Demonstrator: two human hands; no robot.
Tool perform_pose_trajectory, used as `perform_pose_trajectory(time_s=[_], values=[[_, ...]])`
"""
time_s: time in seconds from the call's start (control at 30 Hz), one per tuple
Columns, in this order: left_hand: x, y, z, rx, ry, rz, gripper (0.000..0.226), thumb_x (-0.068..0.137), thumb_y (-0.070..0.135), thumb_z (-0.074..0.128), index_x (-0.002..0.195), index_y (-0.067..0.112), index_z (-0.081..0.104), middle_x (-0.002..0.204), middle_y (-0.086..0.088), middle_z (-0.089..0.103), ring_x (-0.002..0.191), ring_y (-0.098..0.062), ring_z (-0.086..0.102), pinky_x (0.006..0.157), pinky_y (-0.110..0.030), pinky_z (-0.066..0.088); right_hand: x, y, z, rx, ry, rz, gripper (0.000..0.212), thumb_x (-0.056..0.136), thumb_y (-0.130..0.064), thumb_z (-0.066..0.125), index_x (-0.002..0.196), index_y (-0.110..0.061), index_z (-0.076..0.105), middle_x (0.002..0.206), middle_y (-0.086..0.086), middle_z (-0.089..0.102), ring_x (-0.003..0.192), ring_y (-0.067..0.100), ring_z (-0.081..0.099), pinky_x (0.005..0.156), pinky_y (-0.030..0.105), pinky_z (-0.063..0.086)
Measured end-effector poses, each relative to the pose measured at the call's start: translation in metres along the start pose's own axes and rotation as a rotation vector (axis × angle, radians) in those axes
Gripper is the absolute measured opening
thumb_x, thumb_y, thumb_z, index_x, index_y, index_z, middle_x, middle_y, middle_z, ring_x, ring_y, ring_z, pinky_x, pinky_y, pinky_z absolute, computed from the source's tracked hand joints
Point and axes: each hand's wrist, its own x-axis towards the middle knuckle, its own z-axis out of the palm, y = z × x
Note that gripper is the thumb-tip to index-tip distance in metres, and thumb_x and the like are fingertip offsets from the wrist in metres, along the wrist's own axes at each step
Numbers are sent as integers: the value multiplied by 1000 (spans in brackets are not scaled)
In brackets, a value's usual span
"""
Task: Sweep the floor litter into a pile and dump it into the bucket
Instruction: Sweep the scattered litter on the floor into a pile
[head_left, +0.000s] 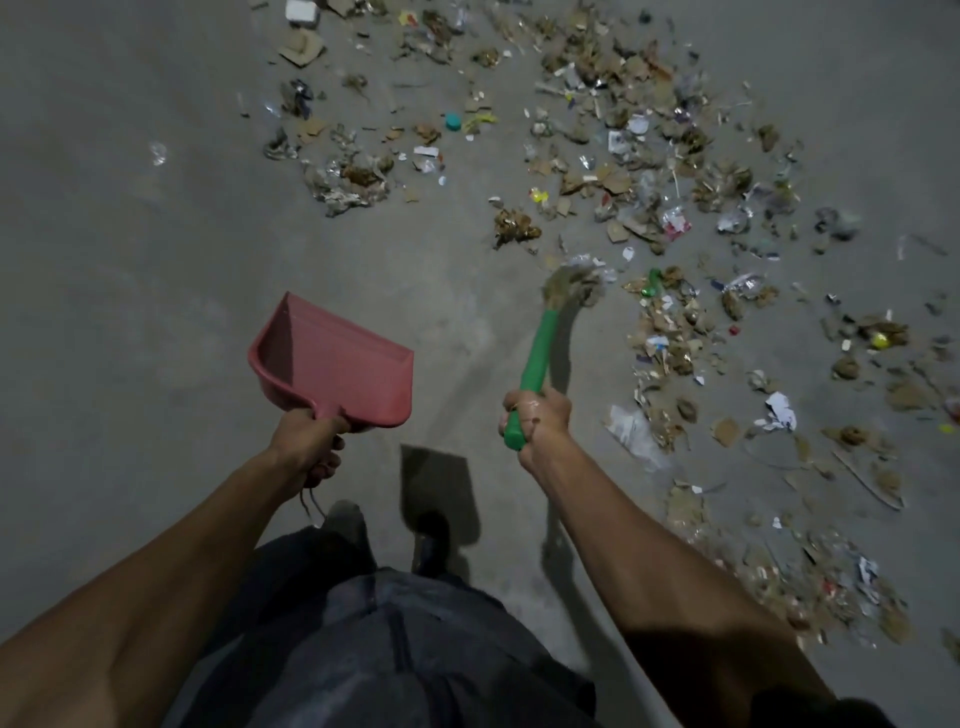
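1. Down on the grey concrete floor (130, 234), the litter (613, 171) lies spread in a wide band from the top centre round to the lower right: torn cardboard, paper scraps, foil, plastic bits, a teal cap (453, 121) and a small yellow ball (879, 340).
2. Left hand (311, 444): fingers curled round the handle of a red dustpan (337, 358), which is held off the floor, its mouth turned up and away from the person.
3. Right hand (537, 415): wrapped tight round the green handle of a short broom (540, 348); the handle slants up and to the right.
4. Broom bristles (571, 286) sit at the near edge of the litter, blurred, with a few scraps right at them.
5. Dustpan and broom are well apart, with bare floor between them.
6. Below the arms, dark clothing and two shoes show; the dustpan's shadow falls just ahead of the shoes.
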Motion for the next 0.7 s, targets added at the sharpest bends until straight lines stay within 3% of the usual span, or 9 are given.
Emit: perform_pose_trajectory(time_s=[0.13, 0.2, 0.3, 0.37, 0.47, 0.7], values=[[27, 12, -41, -45, 11, 4, 7, 88, 6, 58, 85, 1, 55, 65, -11, 46, 43, -17, 36, 36, -18, 23, -16, 3, 53, -233, -121, -67, 24, 75, 10, 57, 79, -13, 50, 66, 12, 47, 43, 21, 46, 37, 22, 38], [46, 20, -65, -72, 22, -1, 5, 87, 5, 58, 87, 0, 57, 63, -11, 45, 41, -16, 35, 36, -17, 23, -17, 2, 82, -388, -150, -114, 24, 70, 0, 61, 86, -17, 55, 73, 12, 52, 54, 26, 53, 42, 31, 48], [85, 34, -108, -120, 48, -14, 9, 87, 7, 58, 80, 2, 55, 64, -11, 45, 43, -15, 35, 40, -19, 23, -8, -5, 133, -671, -180, -195, 38, 58, -18, 61, 95, -24, 58, 79, 11, 61, 70, 36, 65, 64, 51, 59], [112, 47, -139, -162, 57, -24, 10, 88, 7, 57, 80, 2, 54, 65, -11, 45, 43, -16, 36, 44, -24, 25, -2, -16, 172, -862, -227, -272, 42, 62, -21, 64, 104, -25, 59, 85, 11, 66, 78, 36, 68, 69, 45, 59], [150, 73, -189, -197, 68, -37, 12, 88, 9, 58, 82, 0, 53, 65, -11, 45, 40, -16, 37, 41, -22, 25, 4, -37, 232, -1118, -306, -391, 44, 78, -12, 64, 121, -19, 55, 96, 11, 66, 86, 32, 64, 66, 30, 46], [195, 128, -297, -279, 110, -51, 27, 89, 16, 61, 103, -7, 62, 68, -9, 47, 40, -15, 39, 40, -21, 26, 0, -71, 379, -1389, -474, -526, 49, 79, -10, 55, 127, -17, 47, 96, 13, 62, 86, 33, 61, 67, 30, 42]])
